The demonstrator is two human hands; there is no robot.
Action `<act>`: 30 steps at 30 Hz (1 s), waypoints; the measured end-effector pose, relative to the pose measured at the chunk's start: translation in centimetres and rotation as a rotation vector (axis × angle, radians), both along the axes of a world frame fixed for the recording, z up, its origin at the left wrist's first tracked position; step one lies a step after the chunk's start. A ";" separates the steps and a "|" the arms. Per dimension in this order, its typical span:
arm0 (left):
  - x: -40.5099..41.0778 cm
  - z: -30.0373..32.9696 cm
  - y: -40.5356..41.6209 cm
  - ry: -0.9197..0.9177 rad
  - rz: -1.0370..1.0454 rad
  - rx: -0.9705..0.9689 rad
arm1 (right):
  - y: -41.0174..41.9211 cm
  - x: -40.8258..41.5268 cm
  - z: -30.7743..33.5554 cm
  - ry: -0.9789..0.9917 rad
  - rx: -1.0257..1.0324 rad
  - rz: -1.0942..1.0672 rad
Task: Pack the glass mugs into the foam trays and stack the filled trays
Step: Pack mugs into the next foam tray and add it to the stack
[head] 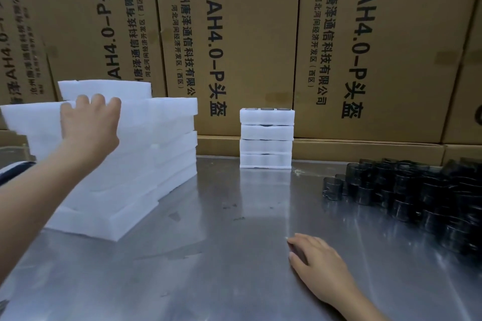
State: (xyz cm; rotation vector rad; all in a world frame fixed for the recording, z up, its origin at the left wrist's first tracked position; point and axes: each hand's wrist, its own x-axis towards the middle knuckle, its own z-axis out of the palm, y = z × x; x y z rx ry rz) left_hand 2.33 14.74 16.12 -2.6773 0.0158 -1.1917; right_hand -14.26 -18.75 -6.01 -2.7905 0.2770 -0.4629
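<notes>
At the far left, the left hand [88, 122] curls its fingers over the top edge of a white foam tray [39, 122] on the tall pile of empty foam trays [146, 164]. Further along, against the cardboard boxes [234, 34], stands a stack of four filled trays [266, 138]. The right hand [315, 260] rests flat on the steel tabletop [208, 255], fingers relaxed. Dark glass mugs [417, 190] crowd the right side.

Left grip [88, 122] raised, fingers curled; right grip [317, 263] low.
</notes>
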 end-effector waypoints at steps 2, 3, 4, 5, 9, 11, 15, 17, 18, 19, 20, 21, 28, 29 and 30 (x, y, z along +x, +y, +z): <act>-1.6 0.4 -0.3 -0.057 -0.041 -0.039 | 0.0 -0.1 0.1 -0.010 0.007 -0.002; -2.8 0.3 -0.6 -0.104 -0.082 -0.054 | 0.1 0.0 0.0 -0.013 0.005 -0.001; -4.3 0.0 -1.1 -0.158 -0.142 -0.070 | 0.0 0.1 -0.1 -0.013 0.005 0.003; -6.1 -0.5 -1.8 -0.211 -0.215 -0.087 | -0.1 0.1 -0.2 -0.011 0.011 0.006; -14.2 -4.6 -5.6 -0.341 -0.522 -0.062 | -0.5 0.3 -0.6 -0.085 0.112 0.005; -17.6 -6.9 -8.4 -0.304 -0.679 0.001 | -0.5 0.3 -0.3 -0.174 0.381 -0.013; -19.9 -11.5 -14.6 -0.230 -0.863 0.107 | -0.7 -0.5 1.2 -0.430 0.873 -0.069; -19.4 -13.4 -17.4 -0.107 -0.873 0.083 | -1.4 -0.7 1.9 -0.479 0.959 -0.179; -18.9 -14.3 -18.7 -0.036 -0.868 0.075 | -1.9 -0.8 2.2 -0.451 1.022 -0.216; -18.6 -15.2 -19.9 0.027 -0.851 0.078 | -2.3 -0.8 2.4 -0.396 1.107 -0.227; -18.3 -16.0 -21.0 0.077 -0.836 0.086 | -2.6 -0.7 2.5 -0.342 1.194 -0.213; -18.2 -16.9 -22.0 0.109 -0.831 0.094 | -2.8 -0.7 2.6 -0.297 1.262 -0.188; -17.9 -19.6 -23.7 0.190 -1.113 -0.119 | -5.0 -0.7 2.0 -0.236 1.292 -0.209; -17.3 -19.3 -23.3 0.165 -1.152 -0.184 | -5.4 -0.7 2.1 -0.276 1.251 -0.225; -16.5 -18.8 -22.8 0.145 -1.170 -0.278 | -5.9 -0.8 2.2 -0.321 1.216 -0.235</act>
